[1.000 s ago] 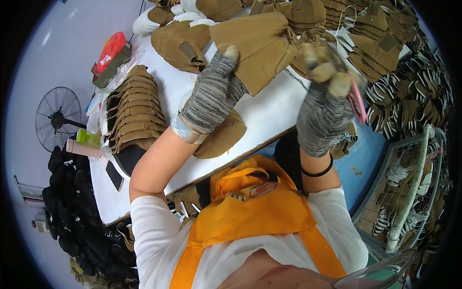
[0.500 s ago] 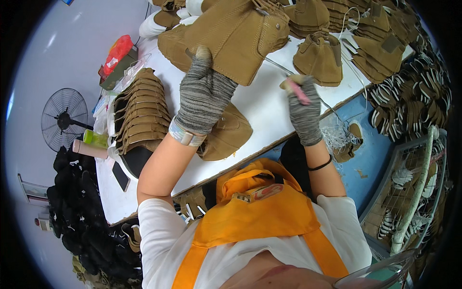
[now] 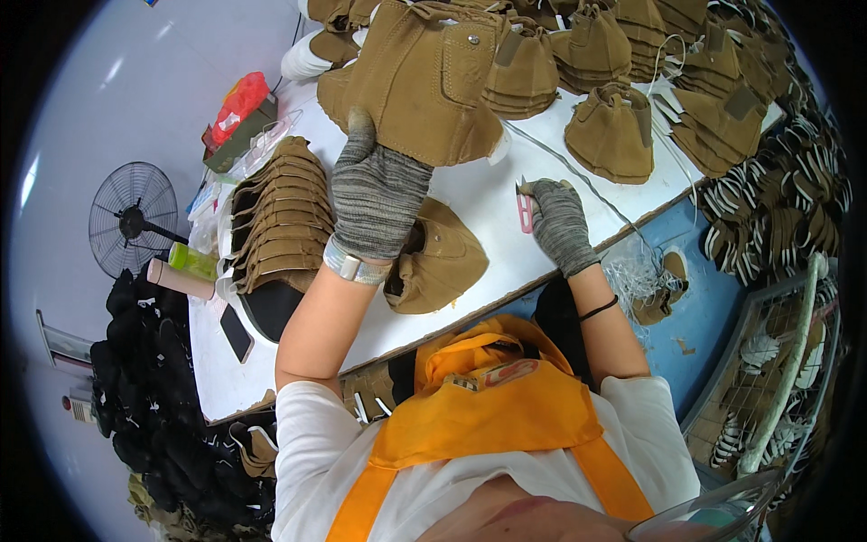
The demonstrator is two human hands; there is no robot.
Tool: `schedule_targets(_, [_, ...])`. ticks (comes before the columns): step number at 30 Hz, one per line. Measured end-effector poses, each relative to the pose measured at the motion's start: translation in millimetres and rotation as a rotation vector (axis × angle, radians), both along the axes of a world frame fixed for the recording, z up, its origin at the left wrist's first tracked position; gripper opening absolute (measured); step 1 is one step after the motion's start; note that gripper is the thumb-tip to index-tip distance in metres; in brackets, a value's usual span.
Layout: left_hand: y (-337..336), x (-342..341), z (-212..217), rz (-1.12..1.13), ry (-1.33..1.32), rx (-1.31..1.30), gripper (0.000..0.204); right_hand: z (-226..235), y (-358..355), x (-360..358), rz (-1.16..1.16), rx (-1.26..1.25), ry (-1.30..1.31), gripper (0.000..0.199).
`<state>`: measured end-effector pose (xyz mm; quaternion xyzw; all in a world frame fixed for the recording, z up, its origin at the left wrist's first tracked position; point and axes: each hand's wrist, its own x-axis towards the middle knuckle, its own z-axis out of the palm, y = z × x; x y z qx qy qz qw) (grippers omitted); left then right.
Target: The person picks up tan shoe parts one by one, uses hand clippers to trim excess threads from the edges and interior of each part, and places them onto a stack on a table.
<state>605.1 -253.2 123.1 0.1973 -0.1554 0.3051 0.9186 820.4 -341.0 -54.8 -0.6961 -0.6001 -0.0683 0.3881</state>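
A brown suede shoe upper (image 3: 406, 86) with stitched seams and a metal stud is raised over the white table. My left hand (image 3: 379, 199), in a grey knit glove, grips its lower edge with the thumb on the outer face. To the right, my right hand (image 3: 562, 226), gloved alike, is closed around small pink-handled thread snips (image 3: 525, 214), their pointed end facing away from me. The snips are apart from the upper. Beneath my left wrist, another brown upper (image 3: 438, 257) lies on the table, partly covered by that hand.
A row of nested brown uppers (image 3: 284, 208) stands at left, near a phone (image 3: 237, 334). More uppers (image 3: 610, 135) are stacked at the back right. A grey cord (image 3: 578, 172) crosses the white table (image 3: 492, 239). A wire cart (image 3: 768, 361) stands at right.
The raised upper has turned, bringing its studded flap more into view. My right hand has moved down and slightly left, away from the upper, and the snips now point away from me.
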Motion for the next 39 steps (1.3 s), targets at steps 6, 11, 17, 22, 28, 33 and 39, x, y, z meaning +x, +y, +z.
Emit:
schedule_targets(6, [-6, -1, -1, -0.019, -0.005, 0.013, 0.044, 11, -6, -2, 0.009, -0.031, 0.357, 0.026])
schedule_targets(11, [1, -4, -4, 0.014, -0.019, -0.054, 0.043, 4, -4, -6, 0.125, 0.148, 0.861, 0.042])
schedule_targets(17, [0, -12, -2, 0.027, -0.022, -0.090, 0.042, -2, -14, -11, 0.231, 0.337, 0.943, 0.026])
schedule_targets(22, [-10, -3, -1, 0.040, -0.001, -0.096, 0.052, 70, -32, -40, 0.401, 0.430, 1.526, 0.031])
schedule_targets(28, [-39, 9, -8, 0.266, 0.310, 0.125, 0.053, 144, -40, -51, 0.272, 0.688, 0.870, 0.027])
schedule_targets(33, [-54, 14, -12, 0.284, 0.360, 0.240, 0.055, 156, -45, -43, 0.094, 0.664, 0.124, 0.024])
schedule_targets(39, [-62, 18, -14, 0.391, 0.502, 0.365, 0.050, 116, -27, -26, -0.111, 0.616, -0.009, 0.018])
